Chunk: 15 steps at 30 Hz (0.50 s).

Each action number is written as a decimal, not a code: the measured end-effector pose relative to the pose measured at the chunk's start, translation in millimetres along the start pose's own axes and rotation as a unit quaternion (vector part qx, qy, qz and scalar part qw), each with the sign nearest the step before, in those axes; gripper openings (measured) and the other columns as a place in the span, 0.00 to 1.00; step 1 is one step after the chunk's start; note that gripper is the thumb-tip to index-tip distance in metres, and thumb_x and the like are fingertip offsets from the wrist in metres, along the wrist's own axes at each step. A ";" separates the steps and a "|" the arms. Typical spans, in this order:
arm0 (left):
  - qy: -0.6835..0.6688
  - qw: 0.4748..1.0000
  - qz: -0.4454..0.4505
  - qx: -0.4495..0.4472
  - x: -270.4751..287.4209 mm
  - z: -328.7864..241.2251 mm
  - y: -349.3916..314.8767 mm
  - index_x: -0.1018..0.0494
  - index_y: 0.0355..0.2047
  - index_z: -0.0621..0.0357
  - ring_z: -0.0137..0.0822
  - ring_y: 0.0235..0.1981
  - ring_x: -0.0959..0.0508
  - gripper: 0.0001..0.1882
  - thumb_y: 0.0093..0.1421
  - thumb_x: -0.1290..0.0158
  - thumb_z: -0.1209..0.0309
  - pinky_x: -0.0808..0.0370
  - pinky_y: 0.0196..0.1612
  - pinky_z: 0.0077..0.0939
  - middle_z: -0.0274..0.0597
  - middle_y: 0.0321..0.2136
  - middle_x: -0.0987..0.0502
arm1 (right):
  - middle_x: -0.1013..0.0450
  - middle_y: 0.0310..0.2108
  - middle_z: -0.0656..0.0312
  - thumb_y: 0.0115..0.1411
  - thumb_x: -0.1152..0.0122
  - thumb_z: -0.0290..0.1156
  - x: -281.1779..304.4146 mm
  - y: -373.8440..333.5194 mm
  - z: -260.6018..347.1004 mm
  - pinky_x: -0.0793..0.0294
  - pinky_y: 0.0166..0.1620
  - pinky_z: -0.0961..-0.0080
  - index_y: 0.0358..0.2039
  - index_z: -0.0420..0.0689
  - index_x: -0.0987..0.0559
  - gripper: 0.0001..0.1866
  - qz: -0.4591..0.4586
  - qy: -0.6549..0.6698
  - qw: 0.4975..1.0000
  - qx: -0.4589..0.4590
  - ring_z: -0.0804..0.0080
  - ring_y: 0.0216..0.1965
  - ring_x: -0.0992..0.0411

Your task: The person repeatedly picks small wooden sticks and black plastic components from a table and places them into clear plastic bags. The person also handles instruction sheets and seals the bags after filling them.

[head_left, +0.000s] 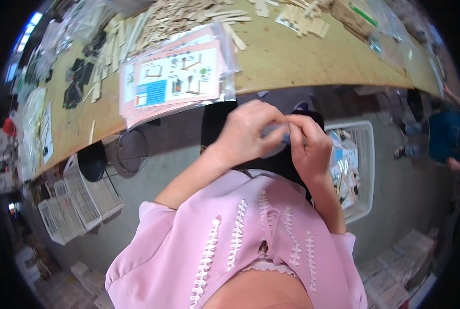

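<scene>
Up ahead, the wooden counter [312, 62] curves across the top of my view, its edge bending with the lens. On it lies a stack of printed sheets in clear sleeves [176, 77], and behind that a heap of flat wooden sticks [188, 15]. Small dark parts [78, 80] and more clear bags sit toward the counter's left end. Below the counter the floor [152, 165] is grey. A round black stool [92, 160] stands at my left, with white wire baskets [80, 203] just beyond it. At my right a white plastic basket [361, 170] holds packets and sticks, and another person in a blue top [443, 134] stands well apart at the far right edge.

Both my forearms rise from my pink blouse [240, 242] and meet below the counter's edge. My left hand [248, 134] is curled, fingers closed on a small clear plastic bag [273, 136]. My right hand [307, 144] faces it, thumb and fingertips pinched on the same bag at its top, so the two hands touch. What is inside the bag I cannot tell; something bluish shows between my fingers.
</scene>
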State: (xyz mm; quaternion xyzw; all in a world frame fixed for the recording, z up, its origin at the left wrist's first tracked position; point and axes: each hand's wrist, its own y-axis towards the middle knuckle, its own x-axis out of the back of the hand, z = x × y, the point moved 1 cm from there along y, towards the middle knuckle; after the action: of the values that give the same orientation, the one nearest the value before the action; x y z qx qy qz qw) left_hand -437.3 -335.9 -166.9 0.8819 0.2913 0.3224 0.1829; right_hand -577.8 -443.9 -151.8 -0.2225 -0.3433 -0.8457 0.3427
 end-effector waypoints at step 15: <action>0.121 0.986 0.062 -0.093 20.2 0.2 -4.6 0.28 0.23 0.53 0.43 0.28 0.26 0.09 0.46 0.36 0.75 0.28 0.33 0.38 0.37 0.23 0.29 | 0.22 0.37 0.66 0.72 0.42 0.25 100.7 -48.1 -115.2 0.27 0.44 0.84 0.44 0.39 0.21 0.05 -0.085 0.266 0.924 -0.261 0.84 0.39 0.26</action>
State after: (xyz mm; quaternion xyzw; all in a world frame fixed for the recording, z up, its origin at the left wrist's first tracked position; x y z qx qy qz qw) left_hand -426.4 -319.6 -160.0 0.8319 0.2251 0.4631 0.2070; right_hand -696.4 -545.9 -187.5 -0.0404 -0.0243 -0.9594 0.2782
